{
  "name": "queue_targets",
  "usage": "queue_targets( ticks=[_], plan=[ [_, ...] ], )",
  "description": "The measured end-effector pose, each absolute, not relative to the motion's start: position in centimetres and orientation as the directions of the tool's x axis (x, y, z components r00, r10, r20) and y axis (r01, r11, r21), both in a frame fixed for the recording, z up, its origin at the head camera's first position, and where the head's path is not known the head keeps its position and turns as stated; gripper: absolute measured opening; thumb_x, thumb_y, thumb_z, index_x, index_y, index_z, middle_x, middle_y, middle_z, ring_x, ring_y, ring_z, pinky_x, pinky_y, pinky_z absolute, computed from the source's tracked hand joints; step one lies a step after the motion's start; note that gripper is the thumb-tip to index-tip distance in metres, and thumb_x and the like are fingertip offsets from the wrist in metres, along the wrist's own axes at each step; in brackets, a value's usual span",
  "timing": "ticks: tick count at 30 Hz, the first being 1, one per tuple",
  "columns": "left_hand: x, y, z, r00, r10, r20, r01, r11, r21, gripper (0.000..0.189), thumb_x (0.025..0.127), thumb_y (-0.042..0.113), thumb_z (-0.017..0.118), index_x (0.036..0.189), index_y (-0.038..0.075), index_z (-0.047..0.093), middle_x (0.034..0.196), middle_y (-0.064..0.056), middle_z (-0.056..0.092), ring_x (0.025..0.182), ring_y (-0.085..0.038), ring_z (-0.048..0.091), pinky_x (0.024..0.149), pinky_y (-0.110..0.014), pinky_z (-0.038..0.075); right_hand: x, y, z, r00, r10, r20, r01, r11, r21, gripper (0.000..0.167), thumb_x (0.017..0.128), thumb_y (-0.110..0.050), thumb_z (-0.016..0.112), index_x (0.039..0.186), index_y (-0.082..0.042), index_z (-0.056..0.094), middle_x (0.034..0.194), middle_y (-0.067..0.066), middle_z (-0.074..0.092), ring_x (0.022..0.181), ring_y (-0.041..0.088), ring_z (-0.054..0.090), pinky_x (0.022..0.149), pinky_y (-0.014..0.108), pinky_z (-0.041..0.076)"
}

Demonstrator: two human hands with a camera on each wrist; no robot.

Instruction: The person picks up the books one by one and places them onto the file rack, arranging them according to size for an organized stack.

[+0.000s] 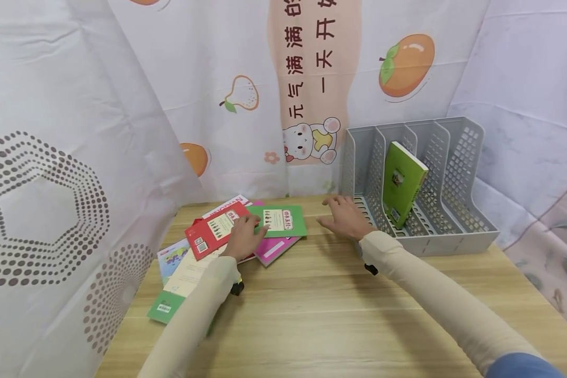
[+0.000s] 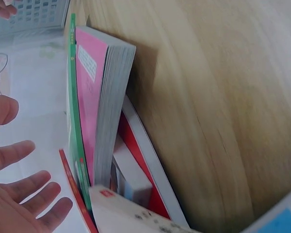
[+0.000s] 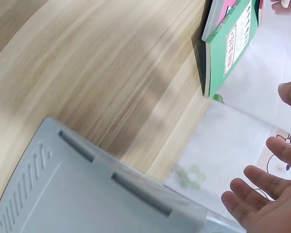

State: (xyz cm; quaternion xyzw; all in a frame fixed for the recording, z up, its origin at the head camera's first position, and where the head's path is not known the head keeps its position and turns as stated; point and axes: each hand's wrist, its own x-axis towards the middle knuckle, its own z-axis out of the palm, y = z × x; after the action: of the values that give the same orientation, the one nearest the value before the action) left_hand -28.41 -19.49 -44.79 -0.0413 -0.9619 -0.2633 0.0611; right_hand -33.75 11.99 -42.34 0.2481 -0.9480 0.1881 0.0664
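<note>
Cloth (image 1: 236, 157) backs the wood-grain table (image 1: 307, 315) bearing books (image 1: 219, 228).

Brown Chinese characters on the printed curtain (image 1: 314, 63) read, bottom to top, "元气满满的" and "一天开", the next one cut off. The green paperback (image 1: 298, 221) on the pile bears "四书五经"; the red paperback (image 1: 200, 229) shows "四书", the rest unclear. Barcode digits are too small.

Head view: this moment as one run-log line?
left-hand grip: open, above book pile | right-hand grip: open, near gray rack | lime-green book: standing in rack
</note>
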Motion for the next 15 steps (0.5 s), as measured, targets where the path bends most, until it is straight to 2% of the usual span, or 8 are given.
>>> queue_targets(
  ticks=[15],
  plan=[
    [-26.6,-22.4,-44.0,-0.994,0.022,0.111,0.080,0.833,0.548,0.040,0.104,0.031,0.061,0.134,0.004,0.060,0.134,-0.019,0.057,0.129,-0.035,0.046,0.106,-0.055,0.041,-33.5,8.2,-43.6,-0.864,-0.472,0.173,-0.501,0.781,-0.373,0.059,0.097,-0.042,0.069,0.140,-0.004,0.056,0.143,0.026,0.051,0.133,0.044,0.045,0.107,0.061,0.041]
  ],
)
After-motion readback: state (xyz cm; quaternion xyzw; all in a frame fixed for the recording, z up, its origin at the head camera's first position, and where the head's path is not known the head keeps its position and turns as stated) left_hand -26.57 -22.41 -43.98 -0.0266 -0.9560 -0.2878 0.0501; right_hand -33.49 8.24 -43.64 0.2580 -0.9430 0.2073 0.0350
